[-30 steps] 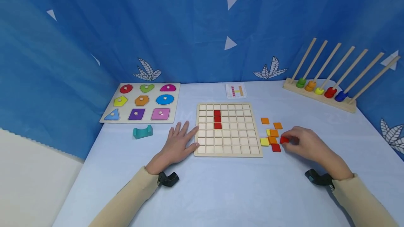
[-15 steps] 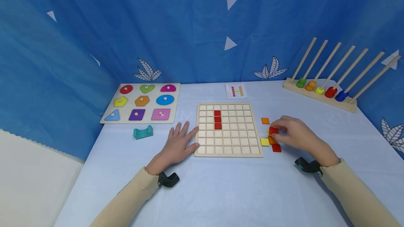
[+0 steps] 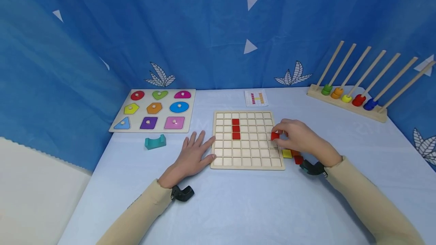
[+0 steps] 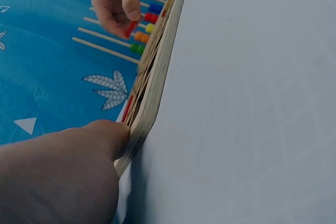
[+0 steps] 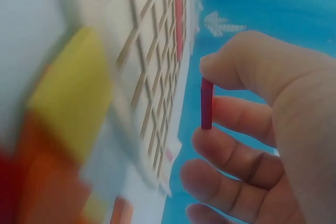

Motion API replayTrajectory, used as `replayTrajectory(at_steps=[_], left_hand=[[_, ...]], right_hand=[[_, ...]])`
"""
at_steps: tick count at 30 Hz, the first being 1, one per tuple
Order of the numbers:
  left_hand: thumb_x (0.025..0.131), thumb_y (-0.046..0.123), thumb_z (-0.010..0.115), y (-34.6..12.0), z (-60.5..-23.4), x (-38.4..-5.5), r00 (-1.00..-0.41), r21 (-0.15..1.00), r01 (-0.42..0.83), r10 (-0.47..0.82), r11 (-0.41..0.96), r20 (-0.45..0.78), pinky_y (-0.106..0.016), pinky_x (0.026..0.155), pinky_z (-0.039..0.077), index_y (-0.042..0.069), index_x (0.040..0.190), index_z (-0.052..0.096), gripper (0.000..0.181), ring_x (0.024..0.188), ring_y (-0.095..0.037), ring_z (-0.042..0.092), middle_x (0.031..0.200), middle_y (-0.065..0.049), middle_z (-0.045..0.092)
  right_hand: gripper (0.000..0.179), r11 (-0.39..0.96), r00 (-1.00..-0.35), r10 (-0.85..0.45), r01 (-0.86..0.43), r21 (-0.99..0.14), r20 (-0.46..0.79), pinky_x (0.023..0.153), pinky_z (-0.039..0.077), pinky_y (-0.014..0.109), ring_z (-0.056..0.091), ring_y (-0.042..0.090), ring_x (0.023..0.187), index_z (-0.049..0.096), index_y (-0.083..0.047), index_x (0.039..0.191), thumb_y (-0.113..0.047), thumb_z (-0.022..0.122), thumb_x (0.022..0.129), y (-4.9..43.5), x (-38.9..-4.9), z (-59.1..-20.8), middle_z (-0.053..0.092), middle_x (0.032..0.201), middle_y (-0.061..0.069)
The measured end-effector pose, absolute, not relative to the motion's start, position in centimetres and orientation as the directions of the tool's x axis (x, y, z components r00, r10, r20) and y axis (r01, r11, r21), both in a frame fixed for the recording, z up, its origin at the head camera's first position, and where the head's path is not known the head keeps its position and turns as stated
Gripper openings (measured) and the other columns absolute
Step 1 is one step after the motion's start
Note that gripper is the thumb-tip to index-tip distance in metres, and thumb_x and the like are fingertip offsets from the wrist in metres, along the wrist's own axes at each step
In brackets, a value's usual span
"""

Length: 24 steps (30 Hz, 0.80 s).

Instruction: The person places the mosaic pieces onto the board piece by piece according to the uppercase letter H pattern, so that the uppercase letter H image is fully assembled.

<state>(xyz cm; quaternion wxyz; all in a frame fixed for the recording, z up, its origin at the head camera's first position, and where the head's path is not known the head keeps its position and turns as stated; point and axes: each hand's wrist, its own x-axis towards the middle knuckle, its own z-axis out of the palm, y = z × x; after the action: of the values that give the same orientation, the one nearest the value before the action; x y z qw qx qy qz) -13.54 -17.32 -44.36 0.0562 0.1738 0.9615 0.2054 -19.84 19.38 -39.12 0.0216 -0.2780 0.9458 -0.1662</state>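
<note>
Between thumb and fingers, my right hand (image 3: 299, 137) pinches a red square tile (image 5: 207, 104) by its edges, held above the right edge of the wooden grid board (image 3: 246, 165). Three red tiles (image 3: 236, 128) sit in one column of the board's squares. My left hand (image 3: 190, 158) lies spread with straight fingers, touching the board's left edge; the left wrist view shows its thumb against the rim. Under and beside the right hand lie a yellow tile (image 3: 287, 154), a red tile (image 3: 298, 160) and orange tiles (image 3: 295, 153), partly hidden by that hand.
A small pattern card (image 3: 256, 98) lies behind the board. On the left are a shape puzzle (image 3: 185, 126) with knobbed pieces and a teal arched block (image 3: 155, 142). A peg stand (image 3: 347, 104) with coloured beads stands at the back right, before a blue curtain (image 3: 204, 29).
My right hand has lifted the red tile from the loose tiles and carried it left to the board's right edge. The left hand has stayed in place.
</note>
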Motion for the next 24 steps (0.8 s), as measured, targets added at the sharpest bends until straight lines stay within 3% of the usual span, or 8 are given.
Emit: replayTrajectory(at_steps=[17, 24], left_hand=[[0.1, 0.044, 0.057, -17.4, -44.5, -13.6, -0.931, 0.412, 0.306, 0.36, 0.858, -0.059, -0.071, 0.122, 0.01, 0.019, 0.159, 0.039, 0.066, 0.157, -0.051, 0.009, 0.169, -0.023, 0.022], [0.1, 0.043, 0.057, -17.4, -44.6, -13.6, -0.934, 0.41, 0.304, 0.353, 0.86, -0.048, -0.071, 0.122, 0.009, 0.019, 0.159, 0.039, 0.066, 0.157, -0.051, 0.009, 0.169, -0.022, 0.022]], right_hand=[[0.021, 0.63, -0.702, -0.697, -0.696, -0.345, 0.145, 0.062, 0.041, 0.025, 0.048, 0.008, 0.067, 0.077, -0.012, 0.102, -0.02, 0.077, 0.083, 13.3, -21.3, -39.5, 0.065, 0.083, -0.001], [0.024, 0.626, -0.696, -0.707, -0.698, -0.347, 0.124, 0.065, 0.045, 0.025, 0.051, 0.009, 0.071, 0.079, -0.009, 0.104, -0.021, 0.078, 0.083, 11.0, -21.3, -39.6, 0.068, 0.086, 0.0]])
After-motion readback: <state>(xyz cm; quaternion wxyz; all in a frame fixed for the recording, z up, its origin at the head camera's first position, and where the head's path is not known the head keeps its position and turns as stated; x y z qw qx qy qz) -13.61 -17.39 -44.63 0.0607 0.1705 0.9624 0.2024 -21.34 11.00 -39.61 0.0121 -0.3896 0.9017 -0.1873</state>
